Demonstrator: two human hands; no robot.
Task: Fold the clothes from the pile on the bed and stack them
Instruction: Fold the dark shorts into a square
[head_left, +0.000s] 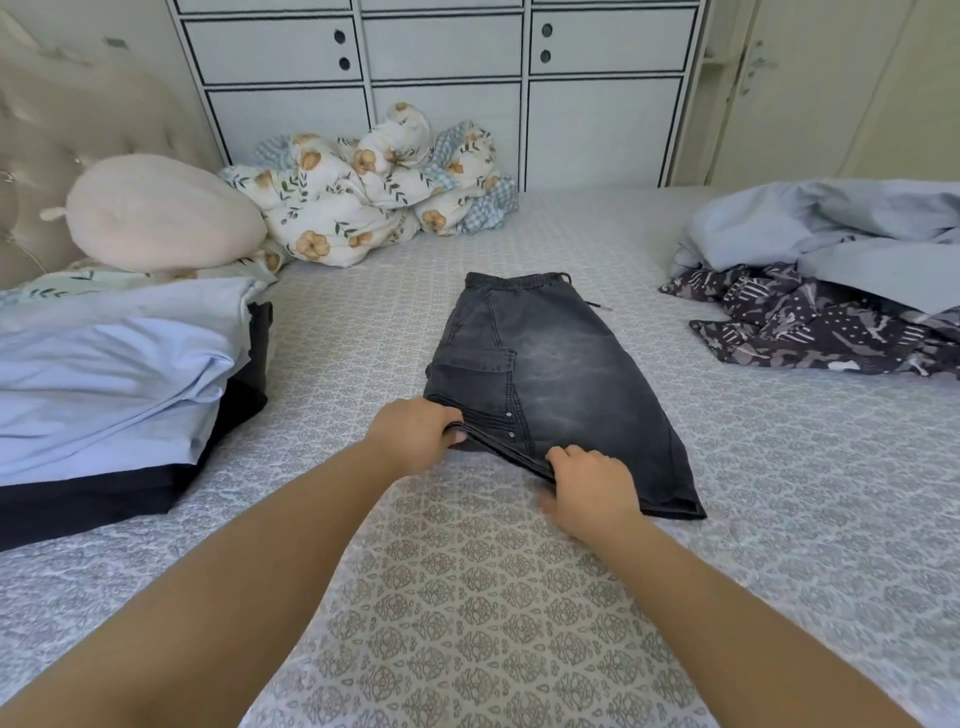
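Dark grey denim shorts (550, 364) lie folded in half lengthwise in the middle of the bed (467, 597), waistband far from me. My left hand (415, 434) grips the near left corner of the leg hem. My right hand (592, 486) pinches the same hem a little to the right, fingers curled over its edge. On the left lies a stack of folded clothes (114, 384), light blue on top and dark below. The unfolded pile (831, 291) sits at the right, a light blue garment over a dark patterned one.
A floral quilt (374, 192) is bunched at the far side against white cabinets (447, 78). A round cream pillow (161, 213) leans on the tufted headboard (62, 135) at the left. A patterned grey sheet covers the bed.
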